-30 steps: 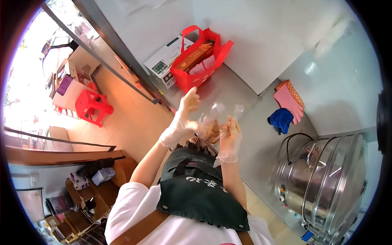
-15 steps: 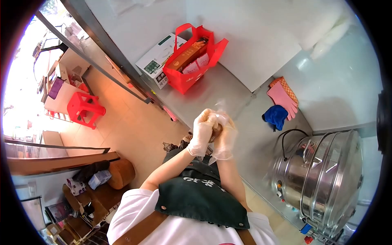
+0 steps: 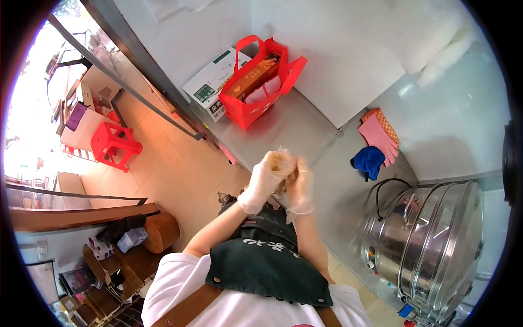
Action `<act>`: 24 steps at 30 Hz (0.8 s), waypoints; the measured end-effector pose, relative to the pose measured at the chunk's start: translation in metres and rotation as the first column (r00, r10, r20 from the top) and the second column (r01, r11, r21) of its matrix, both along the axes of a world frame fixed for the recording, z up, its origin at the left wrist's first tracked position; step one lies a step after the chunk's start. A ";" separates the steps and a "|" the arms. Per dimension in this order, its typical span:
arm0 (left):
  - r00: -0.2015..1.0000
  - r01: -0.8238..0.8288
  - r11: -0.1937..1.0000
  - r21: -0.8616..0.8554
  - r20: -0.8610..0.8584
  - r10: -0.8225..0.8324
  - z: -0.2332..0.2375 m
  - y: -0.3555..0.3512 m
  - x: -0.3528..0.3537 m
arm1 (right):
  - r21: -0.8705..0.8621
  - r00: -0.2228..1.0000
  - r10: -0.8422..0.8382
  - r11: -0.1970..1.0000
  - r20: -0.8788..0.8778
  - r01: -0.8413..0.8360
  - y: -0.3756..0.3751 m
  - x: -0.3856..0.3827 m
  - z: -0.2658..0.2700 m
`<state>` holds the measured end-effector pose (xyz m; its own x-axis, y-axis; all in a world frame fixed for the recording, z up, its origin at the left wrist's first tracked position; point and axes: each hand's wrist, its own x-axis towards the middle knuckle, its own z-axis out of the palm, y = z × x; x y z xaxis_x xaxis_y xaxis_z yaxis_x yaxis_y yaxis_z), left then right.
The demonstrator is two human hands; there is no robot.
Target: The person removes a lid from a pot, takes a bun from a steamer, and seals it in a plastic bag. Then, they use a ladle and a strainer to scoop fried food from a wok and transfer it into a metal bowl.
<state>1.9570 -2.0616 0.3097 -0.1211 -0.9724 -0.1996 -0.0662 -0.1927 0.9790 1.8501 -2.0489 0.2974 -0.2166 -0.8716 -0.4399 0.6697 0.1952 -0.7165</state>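
Observation:
My left hand (image 3: pixel 269 173) and my right hand (image 3: pixel 299 184) are raised together in front of my apron (image 3: pixel 267 267), over the front edge of the metal counter (image 3: pixel 316 136). Both wear thin, clear plastic gloves, loose at the wrists. The left fingers are curled, with loose clear film showing at their tips. Beside them the right fingers are bent and pressed close to the left fingertips, somewhat blurred. Whatever lies between the fingers, if anything, is too small or hidden to name.
A red bag (image 3: pixel 250 111) with boxes inside stands on the counter beside a white carton (image 3: pixel 210 82). Pink gloves (image 3: pixel 377 135), a blue cap (image 3: pixel 368 161) and a large steel drum (image 3: pixel 425 234) are at the right. A red stool (image 3: pixel 115 144) stands on the floor.
Both hands have shifted slightly. The left hand has turned so its curled fingers show more, and the loose film above the hands is smaller. The counter items stay put.

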 end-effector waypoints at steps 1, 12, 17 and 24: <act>0.957 0.104 0.984 0.148 -0.285 -0.059 -0.008 -0.006 0.014 | -0.067 0.997 0.017 0.998 0.076 -0.012 -0.002 -0.005 -0.003; 0.899 0.337 0.921 0.198 -0.357 -0.252 -0.002 -0.027 0.028 | -0.190 0.772 0.267 0.875 -0.577 -0.445 0.000 -0.027 0.009; 0.994 -0.006 0.999 -0.035 0.107 0.010 0.015 -0.014 0.011 | -0.303 0.747 0.103 0.871 -0.657 -0.386 0.012 -0.014 0.014; 0.988 0.077 0.935 0.346 -0.153 -0.025 0.007 -0.021 0.013 | -0.332 0.685 -0.006 0.877 -0.729 -0.346 0.018 -0.003 0.018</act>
